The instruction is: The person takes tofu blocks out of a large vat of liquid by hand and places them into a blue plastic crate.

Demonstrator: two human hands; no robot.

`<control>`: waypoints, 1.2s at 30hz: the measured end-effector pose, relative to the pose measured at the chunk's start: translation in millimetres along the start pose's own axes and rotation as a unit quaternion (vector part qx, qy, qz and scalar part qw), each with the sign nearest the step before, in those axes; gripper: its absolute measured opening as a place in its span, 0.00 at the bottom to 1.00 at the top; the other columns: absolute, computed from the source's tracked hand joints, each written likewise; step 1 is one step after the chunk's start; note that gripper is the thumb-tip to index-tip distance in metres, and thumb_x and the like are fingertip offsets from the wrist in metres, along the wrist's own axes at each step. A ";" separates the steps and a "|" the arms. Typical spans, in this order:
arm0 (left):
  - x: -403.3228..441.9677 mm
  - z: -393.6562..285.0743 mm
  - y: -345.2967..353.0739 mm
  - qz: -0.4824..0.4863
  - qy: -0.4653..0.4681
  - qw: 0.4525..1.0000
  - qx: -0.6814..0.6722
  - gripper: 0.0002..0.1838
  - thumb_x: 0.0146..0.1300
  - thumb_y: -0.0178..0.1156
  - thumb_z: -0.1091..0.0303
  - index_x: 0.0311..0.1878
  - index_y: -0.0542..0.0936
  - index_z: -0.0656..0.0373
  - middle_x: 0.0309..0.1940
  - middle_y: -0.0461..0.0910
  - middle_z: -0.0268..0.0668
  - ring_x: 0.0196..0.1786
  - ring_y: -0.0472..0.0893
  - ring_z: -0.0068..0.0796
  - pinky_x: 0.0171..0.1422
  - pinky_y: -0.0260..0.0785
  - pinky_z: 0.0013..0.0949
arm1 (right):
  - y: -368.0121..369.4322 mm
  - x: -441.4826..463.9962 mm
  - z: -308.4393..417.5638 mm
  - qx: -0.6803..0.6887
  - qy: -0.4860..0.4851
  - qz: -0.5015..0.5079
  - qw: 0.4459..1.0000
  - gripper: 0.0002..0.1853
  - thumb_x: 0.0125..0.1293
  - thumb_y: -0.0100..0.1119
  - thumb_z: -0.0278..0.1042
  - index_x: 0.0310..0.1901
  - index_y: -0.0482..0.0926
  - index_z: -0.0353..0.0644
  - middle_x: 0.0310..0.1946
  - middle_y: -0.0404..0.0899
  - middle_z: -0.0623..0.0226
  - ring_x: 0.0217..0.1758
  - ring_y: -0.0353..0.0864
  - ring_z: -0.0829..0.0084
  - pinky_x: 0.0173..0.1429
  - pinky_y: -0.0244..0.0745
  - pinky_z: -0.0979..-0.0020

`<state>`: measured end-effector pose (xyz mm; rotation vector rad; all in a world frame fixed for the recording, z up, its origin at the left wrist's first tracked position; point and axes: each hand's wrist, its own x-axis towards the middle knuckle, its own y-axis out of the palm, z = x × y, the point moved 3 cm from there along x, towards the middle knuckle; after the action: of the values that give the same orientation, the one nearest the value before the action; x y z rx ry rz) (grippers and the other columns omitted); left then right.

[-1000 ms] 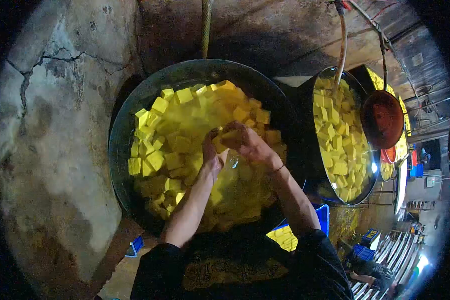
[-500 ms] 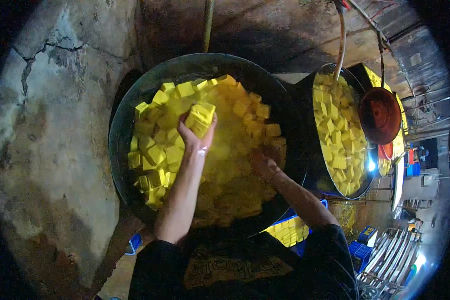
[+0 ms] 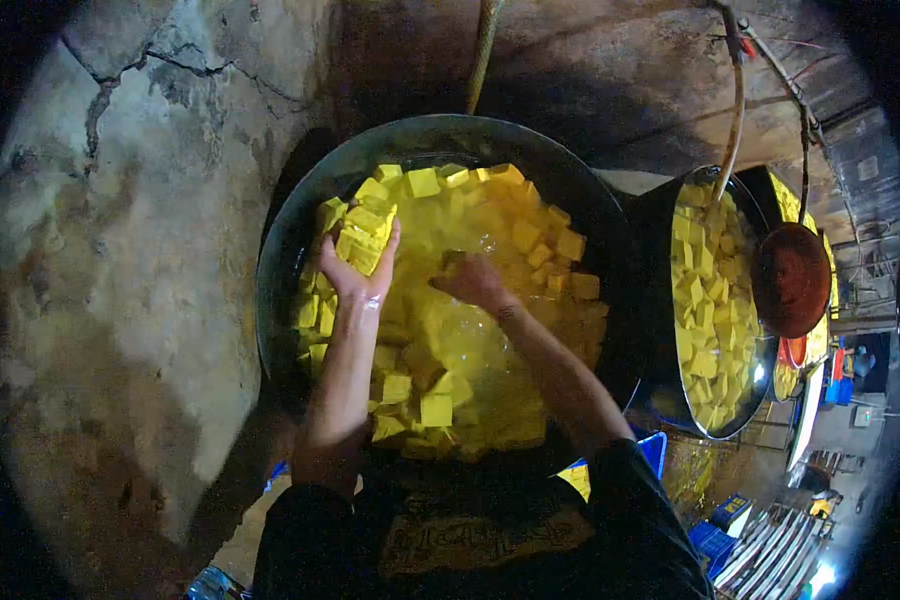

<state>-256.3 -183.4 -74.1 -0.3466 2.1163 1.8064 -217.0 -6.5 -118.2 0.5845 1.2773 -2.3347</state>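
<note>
My left hand (image 3: 347, 276) holds yellow blocks (image 3: 367, 238) at the left side of a large round dark vat (image 3: 279, 268), with the fingers around them. Over the middle of the vat is my right hand (image 3: 477, 280), its fingers bent and pointing left near a dark block-like shape that is too dim to make out. Yellow liquid (image 3: 470, 340) fills the vat, and many yellow cubes (image 3: 436, 409) lie along its edges and below my hands. Whether my right hand grips anything is hidden by shadow.
A second vat (image 3: 715, 433) of yellow blocks stands at the right, with a reddish-brown round pan (image 3: 794, 280) beside it. A hose (image 3: 738, 110) hangs into that vat. Blue crates (image 3: 711, 545) stand lower right. A cracked wall (image 3: 140, 250) rises on the left.
My hands were together a second ago, then parted. My left hand still holds yellow blocks at the left; my right hand has come from the vat's right side to the middle. The view has shifted.
</note>
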 end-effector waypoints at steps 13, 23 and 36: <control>-0.6 14.2 -37.6 -0.019 -0.056 0.998 -0.013 0.25 0.63 0.37 0.48 0.52 0.75 0.53 0.49 0.78 0.38 0.53 0.74 0.40 0.59 0.62 0.52 | -12.6 -47.3 -15.8 0.529 -0.291 0.007 0.797 0.27 0.54 0.66 0.47 0.49 0.72 0.36 0.43 0.78 0.61 0.45 0.79 0.65 0.51 0.74 0.66; -54.3 119.9 -21.8 0.112 -0.217 0.968 0.048 0.19 0.58 0.51 0.56 0.47 0.78 0.58 0.40 0.79 0.36 0.43 0.78 0.35 0.50 0.70 0.39 | -67.7 -140.3 20.7 0.290 -0.155 -0.229 0.916 0.17 0.54 0.67 0.41 0.36 0.79 0.35 0.32 0.81 0.65 0.36 0.79 0.74 0.42 0.72 0.72; -180.7 224.4 14.3 0.219 -0.370 0.881 0.199 0.25 0.62 0.45 0.47 0.55 0.72 0.53 0.53 0.73 0.36 0.56 0.73 0.34 0.58 0.66 0.41 | -88.3 -283.2 -43.7 0.115 0.032 -0.297 0.947 0.58 0.42 0.68 0.55 0.71 0.44 0.45 0.71 0.40 0.45 0.76 0.33 0.57 0.74 0.39 0.63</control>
<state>-75.4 34.3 -18.7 0.8558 1.9721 1.3041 -23.6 118.2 74.0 0.3777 1.3593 -3.0104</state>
